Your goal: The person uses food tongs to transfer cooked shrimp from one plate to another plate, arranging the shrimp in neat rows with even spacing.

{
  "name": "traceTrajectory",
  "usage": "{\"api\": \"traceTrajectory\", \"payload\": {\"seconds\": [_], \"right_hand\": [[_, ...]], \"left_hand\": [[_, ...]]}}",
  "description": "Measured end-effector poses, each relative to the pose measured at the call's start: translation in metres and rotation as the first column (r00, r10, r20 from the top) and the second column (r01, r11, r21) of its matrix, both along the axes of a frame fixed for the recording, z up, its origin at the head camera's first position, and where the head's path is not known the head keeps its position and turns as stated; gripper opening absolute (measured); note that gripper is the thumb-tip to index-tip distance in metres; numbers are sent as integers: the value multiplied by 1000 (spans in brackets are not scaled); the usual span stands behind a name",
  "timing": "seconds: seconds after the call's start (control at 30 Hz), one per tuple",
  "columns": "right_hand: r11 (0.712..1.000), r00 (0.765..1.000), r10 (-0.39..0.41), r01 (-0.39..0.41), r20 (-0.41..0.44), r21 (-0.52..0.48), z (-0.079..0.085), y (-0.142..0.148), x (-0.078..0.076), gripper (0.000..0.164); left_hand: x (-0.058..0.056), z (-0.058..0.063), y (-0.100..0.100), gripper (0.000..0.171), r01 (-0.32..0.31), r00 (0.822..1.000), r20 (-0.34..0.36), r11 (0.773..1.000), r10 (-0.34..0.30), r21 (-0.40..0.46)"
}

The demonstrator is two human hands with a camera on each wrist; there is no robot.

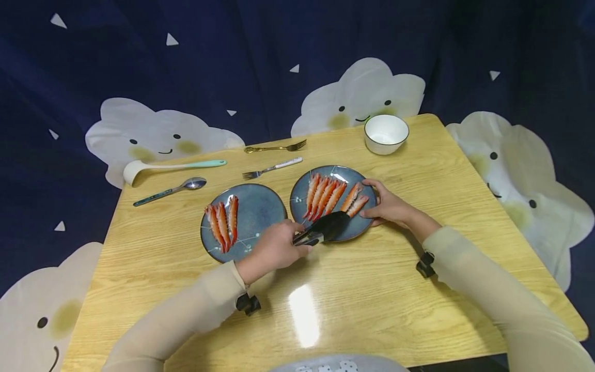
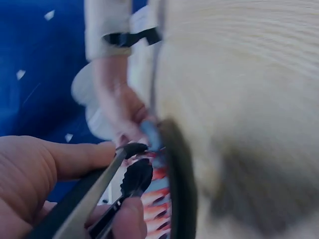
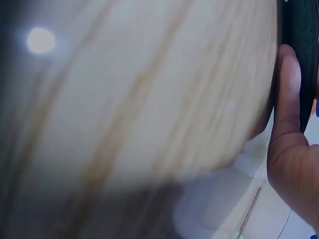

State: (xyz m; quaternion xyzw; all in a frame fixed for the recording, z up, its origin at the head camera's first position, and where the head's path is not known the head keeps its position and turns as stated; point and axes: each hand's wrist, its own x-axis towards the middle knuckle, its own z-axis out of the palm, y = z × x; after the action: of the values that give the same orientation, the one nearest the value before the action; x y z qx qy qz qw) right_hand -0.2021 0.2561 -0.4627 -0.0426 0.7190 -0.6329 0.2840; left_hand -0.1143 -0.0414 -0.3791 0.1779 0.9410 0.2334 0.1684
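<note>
My left hand [image 1: 277, 244] grips a pair of black-headed tongs [image 1: 329, 225], whose tips reach over the right blue plate [image 1: 353, 235]. The tongs' heads lie close to two red-and-white shrimp [image 1: 357, 205] at the plate's right; whether they pinch one cannot be told. Several more shrimp [image 1: 325, 195] lie in a row on that plate's left part. My right hand [image 1: 388, 205] holds the plate's right rim between thumb and fingers. Beside it, the left blue plate [image 1: 260, 204] bears three shrimp [image 1: 223, 223]. In the left wrist view, the tongs' arms [image 2: 94, 194] stand apart, between thumb and fingers.
At the back right stands a white bowl [image 1: 387, 134]. Two forks, one gold [image 1: 275, 148] and one with a white handle [image 1: 273, 168], lie behind the plates. A ladle [image 1: 174, 165] and a spoon [image 1: 170, 191] lie at the left. A dark cloud-patterned curtain [image 1: 260, 62] hangs behind.
</note>
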Motion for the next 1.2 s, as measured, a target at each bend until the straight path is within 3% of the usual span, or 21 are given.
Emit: {"api": "traceTrajectory", "payload": {"seconds": [0.13,0.3,0.53,0.7,0.87,1.07,1.2], "right_hand": [[1000,1000,-4,4,4,-2,-1,1,-1,90],[1000,1000,-16,16,17,-2,-2,1,0,91],[1000,1000,-5,5,19,-12,-3,1,1,92],[1000,999,-4,4,41,-5,7,-1,2,92],[1000,1000,-11,10,26,9,-1,2,-1,92],[1000,1000,-3,3,-1,11,0,1,-1,92],[1000,1000,-1,1,2,10,1,0,0,93]], "left_hand": [[6,-5,5,53,48,993,-107,995,-57,-87],[7,-6,9,47,49,976,-200,986,-80,-157],[6,-10,9,46,12,977,-207,986,-47,-164],[9,-9,8,45,8,977,-210,987,-43,-163],[14,-10,14,44,19,964,-257,979,-72,-204],[16,-13,20,47,42,934,-337,972,-121,-232],[17,-12,19,51,50,942,-312,971,-123,-233]]}}
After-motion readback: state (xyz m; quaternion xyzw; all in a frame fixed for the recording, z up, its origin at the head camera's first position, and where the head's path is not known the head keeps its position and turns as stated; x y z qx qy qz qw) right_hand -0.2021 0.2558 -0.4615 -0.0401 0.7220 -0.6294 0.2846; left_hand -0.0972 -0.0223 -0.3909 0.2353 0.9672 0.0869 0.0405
